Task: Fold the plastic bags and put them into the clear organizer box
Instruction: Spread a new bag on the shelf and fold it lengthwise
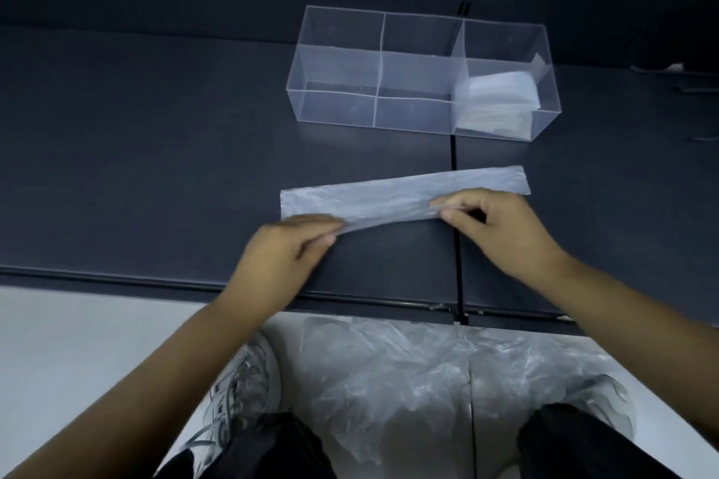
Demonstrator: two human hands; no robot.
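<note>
A long folded strip of clear plastic bag [397, 192] lies on a dark table [155, 167]. The left hand [288, 245] pinches its near edge toward the left end; the right hand [502, 226] pinches it near the middle. Behind stands a clear organizer box [334, 109], with folded bags [498, 89] in its right compartment. Loose bags [420, 373] are heaped on the floor below.

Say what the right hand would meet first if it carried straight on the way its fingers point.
Probably the left hand, pinching the same folded translucent plastic strip; the right hand points leftward along its near edge.
</note>
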